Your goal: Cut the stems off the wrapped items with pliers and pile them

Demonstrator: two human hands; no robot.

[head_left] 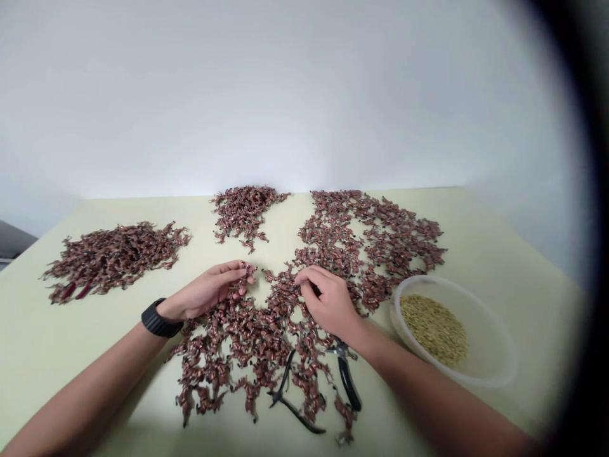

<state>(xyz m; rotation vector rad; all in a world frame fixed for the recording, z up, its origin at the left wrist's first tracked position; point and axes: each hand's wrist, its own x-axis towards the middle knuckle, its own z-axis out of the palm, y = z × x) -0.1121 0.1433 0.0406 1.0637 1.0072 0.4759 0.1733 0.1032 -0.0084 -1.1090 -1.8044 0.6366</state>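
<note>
My left hand (209, 293), with a black band at the wrist, is closed around a small brown horse-like figurine (247, 268) that sticks out at the fingertips. Apart from it, my right hand (328, 298) has its fingers pinched together at the near edge of a heap. What they grip, if anything, is hidden. Under and between both hands spreads a heap of brown figurines (257, 336) with black tips. Black-handled pliers (283, 397) lie spread on the near part of this heap. A second pair of pliers (349, 381) rests below my right wrist.
To the right, a clear plastic bowl (495, 355) holds many small golden-yellow pieces (435, 330). More figurines are piled at the left (118, 254), at the back middle (245, 212) and at the back right (390, 241). A pale wall (285, 95) stands behind the light yellow table (114, 355).
</note>
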